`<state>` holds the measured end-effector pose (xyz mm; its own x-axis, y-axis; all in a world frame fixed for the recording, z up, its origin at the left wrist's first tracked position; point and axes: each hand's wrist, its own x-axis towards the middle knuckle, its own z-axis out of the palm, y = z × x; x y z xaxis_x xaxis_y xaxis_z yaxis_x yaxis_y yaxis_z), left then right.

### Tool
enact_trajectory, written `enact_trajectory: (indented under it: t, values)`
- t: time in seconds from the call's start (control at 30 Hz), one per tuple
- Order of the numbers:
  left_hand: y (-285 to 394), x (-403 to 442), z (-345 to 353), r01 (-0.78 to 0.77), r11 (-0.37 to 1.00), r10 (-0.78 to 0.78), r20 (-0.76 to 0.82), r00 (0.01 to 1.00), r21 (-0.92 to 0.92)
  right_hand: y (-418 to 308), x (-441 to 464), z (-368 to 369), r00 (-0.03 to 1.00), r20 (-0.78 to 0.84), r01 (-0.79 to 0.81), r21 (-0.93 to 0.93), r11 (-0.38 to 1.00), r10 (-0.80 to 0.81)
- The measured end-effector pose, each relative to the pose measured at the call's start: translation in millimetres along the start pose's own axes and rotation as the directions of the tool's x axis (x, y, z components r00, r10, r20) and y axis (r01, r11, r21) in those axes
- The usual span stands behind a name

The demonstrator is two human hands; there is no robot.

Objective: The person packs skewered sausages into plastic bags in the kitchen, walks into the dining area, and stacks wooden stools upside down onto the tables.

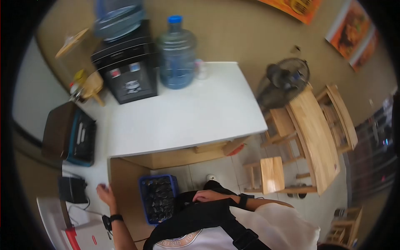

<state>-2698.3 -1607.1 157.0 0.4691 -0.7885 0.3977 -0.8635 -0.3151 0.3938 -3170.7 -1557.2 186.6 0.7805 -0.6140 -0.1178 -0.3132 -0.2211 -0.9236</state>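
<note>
My left hand (pixel 106 196) is over the white counter (pixel 183 121) at its left arm, near a black box with cables (pixel 72 189); its fingers are partly bent and blurred, and nothing shows in them. My right hand (pixel 208 196) rests at my lap against black cloth (pixel 187 200), its fingers lying together; whether it holds anything is hidden. Between the two hands, down on the floor, stands a blue basket (pixel 174 183) filled with dark, shiny pieces too small to name.
A black water dispenser (pixel 129 75), a large water bottle (pixel 178 58) and a brown and teal machine (pixel 71 133) stand on the counter. To the right are a fan (pixel 287 79), a wooden table (pixel 316 137) and a stool (pixel 273 175).
</note>
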Motion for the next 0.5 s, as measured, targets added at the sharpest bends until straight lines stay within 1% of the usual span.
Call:
enact_trajectory:
  t: [0.03,0.07,0.1,0.13,0.17,0.23,0.27,0.3,0.37,0.4,0.43,0.47,0.5]
  values:
    - [-0.6,-11.4,6.5,-0.038,0.999,0.039,0.018,0.999,-0.010,7.6,-26.6,0.8,0.991,-0.121,-0.039,0.134,0.990,0.056]
    - [-0.5,-23.6,13.8,-0.032,0.999,0.031,-0.040,0.999,-0.029,14.8,-52.4,1.0,0.986,-0.156,-0.044,0.147,0.988,0.067]
    - [11.5,-29.7,19.9,-0.023,0.999,0.019,-0.098,0.995,-0.047,21.3,-77.7,0.7,0.964,-0.250,-0.061,0.129,0.990,0.092]
    - [27.4,-42.0,31.1,-0.098,0.985,0.087,-0.082,0.993,-0.143,28.0,-101.8,0.5,0.934,-0.339,-0.082,0.114,0.990,0.116]
    - [53.1,-62.7,37.1,-0.166,0.957,0.154,-0.068,0.986,-0.237,34.9,-124.4,1.0,0.923,-0.362,-0.084,0.130,0.988,0.126]
    - [131.2,-96.7,47.1,-0.216,0.902,0.238,0.013,0.971,-0.374,48.9,-166.8,0.4,0.842,-0.502,-0.162,0.117,0.980,0.198]
    - [177.1,-112.2,49.9,-0.221,0.876,0.283,0.085,0.955,-0.429,45.7,-187.6,-7.3,0.844,-0.471,-0.216,0.137,0.967,0.256]
    - [221.3,-126.8,52.9,-0.218,0.849,0.328,0.156,0.932,-0.481,52.1,-202.4,-8.6,0.835,-0.485,-0.216,0.144,0.966,0.259]
    - [295.1,-151.9,72.0,-0.291,0.767,0.480,0.211,0.851,-0.572,68.7,-232.2,-5.6,0.731,-0.623,-0.078,0.330,0.941,0.279]
    - [336.4,-163.0,73.7,-0.364,0.741,0.553,0.205,0.807,-0.565,78.1,-249.4,-5.4,0.726,-0.629,-0.070,0.336,0.939,0.279]
    - [378.4,-172.7,73.6,-0.436,0.711,0.622,0.203,0.756,-0.552,89.1,-266.4,-3.7,0.692,-0.589,-0.096,0.498,0.862,0.417]
    - [418.9,-180.4,74.4,-0.446,0.660,0.672,0.208,0.711,-0.604,100.9,-282.3,-2.3,0.658,-0.519,-0.111,0.649,0.752,0.545]
    - [454.2,-188.2,74.5,-0.450,0.616,0.718,0.225,0.659,-0.647,112.7,-298.1,-4.0,0.662,-0.506,-0.093,0.676,0.731,0.553]
